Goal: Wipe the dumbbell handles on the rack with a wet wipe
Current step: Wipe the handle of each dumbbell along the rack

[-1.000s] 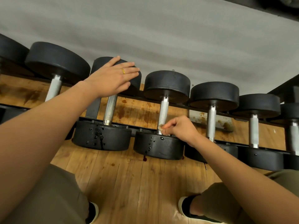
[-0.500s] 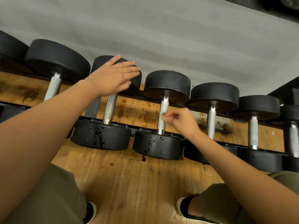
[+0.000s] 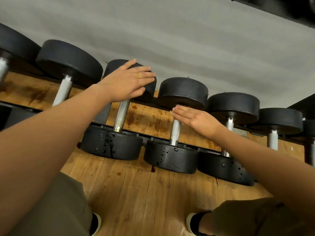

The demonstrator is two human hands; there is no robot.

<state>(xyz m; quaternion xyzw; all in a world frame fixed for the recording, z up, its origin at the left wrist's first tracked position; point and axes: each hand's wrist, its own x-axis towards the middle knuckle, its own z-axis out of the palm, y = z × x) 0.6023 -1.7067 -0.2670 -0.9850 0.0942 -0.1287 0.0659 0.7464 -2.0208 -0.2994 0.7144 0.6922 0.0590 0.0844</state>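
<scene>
Head view, looking down on a low rack (image 3: 153, 101) that carries a row of black round-headed dumbbells with knurled steel handles, standing on a wooden floor (image 3: 144, 193). The left hand (image 3: 127, 82) lies flat and released, fingers extended, on the far head of one dumbbell (image 3: 110, 142); a gold ring (image 3: 139, 75) shows on one finger. That dumbbell's near head bears dark wet drips. The right hand (image 3: 194, 119) is closed around the upper end of the handle (image 3: 175, 132) of the next dumbbell to the right, just below its far head. A small pale edge of the wet wipe (image 3: 171, 112) shows at the fingertips, pressed against the handle; the rest of the wipe is hidden by the hand. Droplets speck this dumbbell's near head. Both hands are well apart, on adjacent dumbbells.
</scene>
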